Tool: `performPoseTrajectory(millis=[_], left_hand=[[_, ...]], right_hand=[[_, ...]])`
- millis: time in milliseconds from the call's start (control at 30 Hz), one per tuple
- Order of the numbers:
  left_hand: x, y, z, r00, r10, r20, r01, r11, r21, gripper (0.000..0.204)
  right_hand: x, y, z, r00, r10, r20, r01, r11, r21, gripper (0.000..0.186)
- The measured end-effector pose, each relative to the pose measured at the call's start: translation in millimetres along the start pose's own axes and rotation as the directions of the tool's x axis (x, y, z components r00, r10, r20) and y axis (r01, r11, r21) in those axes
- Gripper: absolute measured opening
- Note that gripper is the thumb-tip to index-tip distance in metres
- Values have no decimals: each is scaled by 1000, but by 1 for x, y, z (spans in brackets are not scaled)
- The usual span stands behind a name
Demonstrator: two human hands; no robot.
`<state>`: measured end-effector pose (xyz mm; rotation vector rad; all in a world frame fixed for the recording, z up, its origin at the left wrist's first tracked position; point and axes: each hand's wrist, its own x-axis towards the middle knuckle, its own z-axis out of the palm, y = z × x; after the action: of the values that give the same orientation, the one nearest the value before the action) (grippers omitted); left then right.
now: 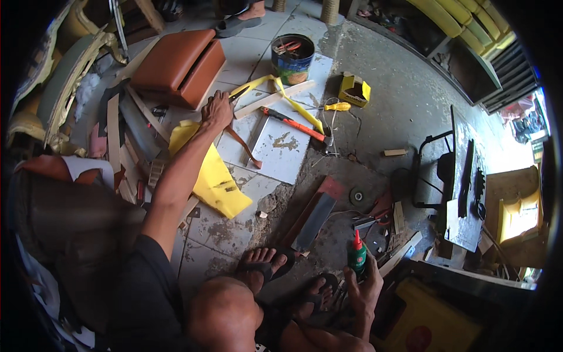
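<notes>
In my right hand [365, 286] is a small green glue bottle [356, 258] with a red pointed nozzle, held upright, nozzle up. My left arm is stretched far forward, and the left hand [217, 111] is closed beside a brown leather-covered box [170, 67]. A dark, pointed tool [238, 94] shows at its fingers, too small to name. From there a yellow strip [267, 79] curls off to the right. Below the left wrist hangs a narrow brown strip [243, 145], and a yellow sheet [217, 182] lies under the forearm.
A hammer [293, 124] with an orange handle lies on a white board [280, 151]. Past it are a yellow-handled screwdriver [338, 107], a yellow carton [355, 90] and a tool bucket [292, 56]. Wood offcuts litter the left; a metal-legged panel [463, 182] stands right. Another person's foot [239, 23] shows far back.
</notes>
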<state>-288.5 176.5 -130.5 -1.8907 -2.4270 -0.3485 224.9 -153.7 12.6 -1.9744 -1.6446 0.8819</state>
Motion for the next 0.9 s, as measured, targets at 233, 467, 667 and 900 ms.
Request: performPoseTrajectory(millis=[233,467,667,900], left_hand=[[15,-36,33,999,-39,31,38,999,20,25],[-189,132,-49,907,415,-67,-392,777,-493,13],[-222,216,-3,753,658,-6,-445,502,-742,36],[-214,225,17,669,741,56,-411,431,-803,35]], right_hand=[[0,1,5,990,-102,-102,106,993,42,54],[-13,3,-9,953,161,-255,-94,962,257,47],[5,5,5,974,142,-176,-69,927,368,47],[135,98,99,957,-57,-284,192,858,476,45]])
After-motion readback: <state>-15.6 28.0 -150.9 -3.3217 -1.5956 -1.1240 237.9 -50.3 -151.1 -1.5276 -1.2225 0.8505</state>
